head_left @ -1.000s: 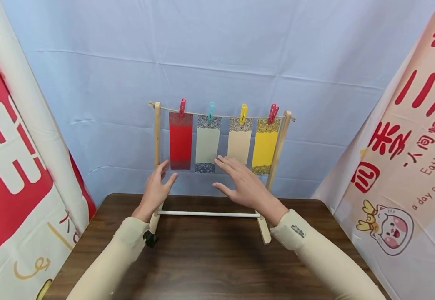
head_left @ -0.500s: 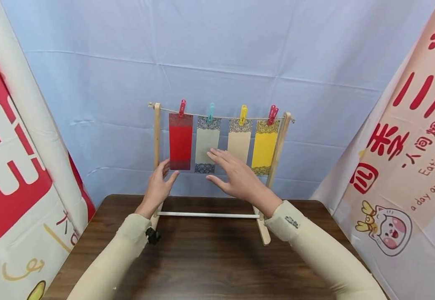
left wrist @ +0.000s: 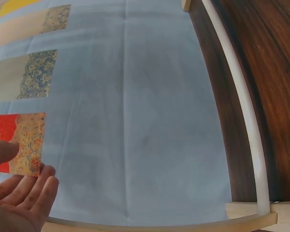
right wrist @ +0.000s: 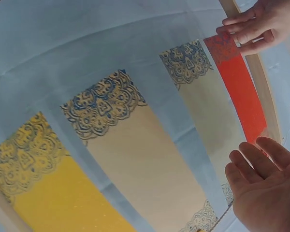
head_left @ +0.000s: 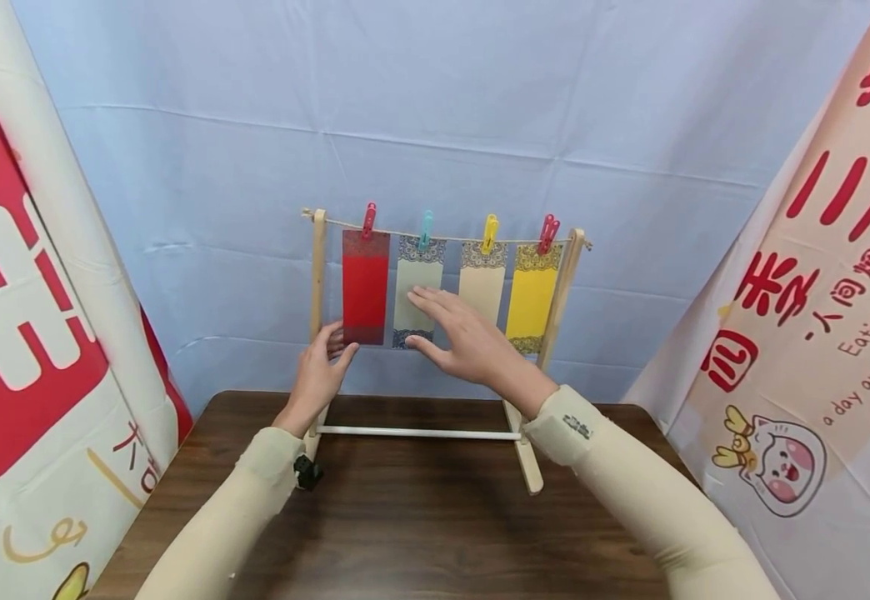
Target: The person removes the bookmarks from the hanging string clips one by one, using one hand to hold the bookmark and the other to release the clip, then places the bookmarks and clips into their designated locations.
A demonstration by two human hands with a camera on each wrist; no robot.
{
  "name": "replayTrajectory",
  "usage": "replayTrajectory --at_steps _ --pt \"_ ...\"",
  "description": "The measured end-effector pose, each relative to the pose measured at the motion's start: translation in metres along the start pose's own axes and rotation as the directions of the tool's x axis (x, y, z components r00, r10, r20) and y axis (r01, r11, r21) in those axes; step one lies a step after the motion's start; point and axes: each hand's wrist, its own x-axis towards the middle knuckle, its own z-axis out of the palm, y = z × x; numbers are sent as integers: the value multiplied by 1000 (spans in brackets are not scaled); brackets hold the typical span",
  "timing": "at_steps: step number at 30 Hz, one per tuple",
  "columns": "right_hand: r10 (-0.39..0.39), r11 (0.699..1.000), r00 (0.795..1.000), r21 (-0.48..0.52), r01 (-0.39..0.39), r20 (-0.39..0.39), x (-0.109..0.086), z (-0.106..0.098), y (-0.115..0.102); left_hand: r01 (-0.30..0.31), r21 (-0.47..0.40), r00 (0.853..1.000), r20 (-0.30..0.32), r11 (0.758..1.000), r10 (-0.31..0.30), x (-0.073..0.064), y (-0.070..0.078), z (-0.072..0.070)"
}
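Decorated paper cards hang in a row from a string: red (head_left: 364, 287), grey-green (head_left: 417, 277), beige (head_left: 482, 282) and yellow (head_left: 532, 304). My left hand (head_left: 317, 373) is at the red card's lower left corner, fingers reaching behind its edge and thumb in front, with a gap between them. In the left wrist view, the thumb (left wrist: 5, 151) overlaps the card's face. My right hand (head_left: 472, 340) stretches out in front of the grey-green and beige cards, fingers extended and holding nothing. It covers the beige card's lower end.
Red (head_left: 370, 221), teal (head_left: 426, 231), yellow (head_left: 490, 234) and another red clothespin (head_left: 548, 234) grip the cards' tops. A wooden rack (head_left: 318, 275) with a white crossbar (head_left: 420, 432) stands on the dark table (head_left: 405, 525). Blue cloth (head_left: 435, 100) hangs behind.
My right hand has shifted left, now overlapping the grey-green card. My left fingers have gone slightly further behind the red card's edge. The cards still hang in the same order.
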Motion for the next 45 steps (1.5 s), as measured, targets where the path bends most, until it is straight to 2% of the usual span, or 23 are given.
replayTrajectory --at_steps 6,17,28,45 --pt "-24 1000 999 2 24 -25 11 -7 -2 -23 35 1000 -2 999 23 1 0 0" --pt "-105 994 987 19 108 -122 38 -18 -6 -28 91 1000 -7 995 29 5 1 -1" --pt "-61 997 990 29 65 -126 56 -28 -12 -67 118 998 -3 991 68 3 -2 -2" --pt "-7 995 979 98 27 -203 92 -42 -23 -88 165 996 31 982 84 1 -7 -7"
